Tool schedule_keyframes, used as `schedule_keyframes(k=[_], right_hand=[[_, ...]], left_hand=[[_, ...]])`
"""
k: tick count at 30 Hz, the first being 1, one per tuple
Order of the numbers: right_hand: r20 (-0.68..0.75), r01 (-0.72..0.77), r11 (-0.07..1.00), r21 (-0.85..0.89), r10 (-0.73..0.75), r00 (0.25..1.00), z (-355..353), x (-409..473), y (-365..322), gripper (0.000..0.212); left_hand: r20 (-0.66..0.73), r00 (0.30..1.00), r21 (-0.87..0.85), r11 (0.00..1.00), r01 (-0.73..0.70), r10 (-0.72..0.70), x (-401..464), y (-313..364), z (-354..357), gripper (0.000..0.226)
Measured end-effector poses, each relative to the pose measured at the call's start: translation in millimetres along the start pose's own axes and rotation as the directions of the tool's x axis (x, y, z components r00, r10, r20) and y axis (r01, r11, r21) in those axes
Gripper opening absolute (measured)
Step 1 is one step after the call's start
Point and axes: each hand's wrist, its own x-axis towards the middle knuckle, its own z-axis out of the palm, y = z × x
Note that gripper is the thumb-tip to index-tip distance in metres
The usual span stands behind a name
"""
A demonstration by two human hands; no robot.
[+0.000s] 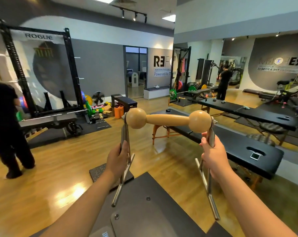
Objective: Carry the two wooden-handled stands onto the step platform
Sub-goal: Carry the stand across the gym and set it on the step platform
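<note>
One stand [168,119] is up in the air, centre of frame, wooden handle w/ two round knobs held level. Left hand [118,159] is wrapped round the left metal leg frame; right hand [213,155] is wrapped round the right leg frame, fingers curled tight on both. The legs hang down, feet not touching anything.

Dark step platform [144,206] sits at bottom centre, right under the stand's feet, so I'd say this one is nearly there but not set down yet. Can't see a second stand anywhere in view, so can't tell if it's placed already or not. Black massage bench [239,144] lies to the right, phone [255,156] on it.
</note>
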Motion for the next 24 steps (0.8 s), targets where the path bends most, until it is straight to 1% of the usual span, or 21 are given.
schedule_keyframes(k=[2, 5, 8, 12, 14, 17, 19, 22, 24], right_hand=[[0.018, 0.014, 1.000, 0.017, -0.015, 1.000, -5.8, 27.1, 5.8, 0.028], [0.094, 0.008, 0.999, 0.038, -0.011, 0.996, -12.8, 64.5, 17.3, 0.019], [0.172, 0.016, 0.999, 0.046, -0.024, 0.985, -18.3, 94.5, 29.2, 0.024], [0.235, -0.017, 0.998, 0.055, 0.003, 0.972, -14.0, 145.0, 45.7, 0.023], [0.243, -0.066, 0.996, 0.057, 0.050, 0.969, -4.3, 174.6, 51.8, 0.021], [0.250, -0.081, 0.996, 0.045, 0.067, 0.966, 20.2, 228.4, 54.6, 0.017], [0.251, -0.107, 0.992, 0.061, 0.089, 0.964, 40.7, 260.2, 57.2, 0.020], [0.305, -0.167, 0.980, 0.109, 0.127, 0.944, 75.4, 301.2, 56.1, 0.019], [0.335, -0.153, 0.978, 0.143, 0.098, 0.937, 101.4, 332.5, 51.7, 0.018]], left_hand=[[-0.051, 0.999, -0.035, 0.999, 0.003, -0.005, 18.5, 10.5, 20.5, 0.045], [-0.164, 0.986, -0.058, 0.998, 0.007, -0.017, 40.5, 26.7, 50.8, 0.050], [-0.211, 0.977, -0.045, 0.999, -0.025, 0.015, 46.6, 21.3, 72.3, 0.054], [-0.304, 0.953, 0.062, 0.998, 0.025, -0.005, 63.2, 0.0, 94.9, 0.052], [-0.349, 0.937, 0.133, 0.991, 0.030, 0.018, 85.1, -3.7, 101.9, 0.051], [-0.379, 0.919, 0.251, 0.968, -0.006, 0.105, 131.1, 4.9, 108.0, 0.055], [-0.374, 0.913, 0.333, 0.942, -0.035, 0.166, 164.6, 10.9, 108.3, 0.056], [-0.379, 0.877, 0.509, 0.858, -0.070, 0.296, 217.8, 12.6, 102.3, 0.050], [-0.390, 0.839, 0.572, 0.814, -0.101, 0.379, 259.4, 8.4, 94.8, 0.046]])
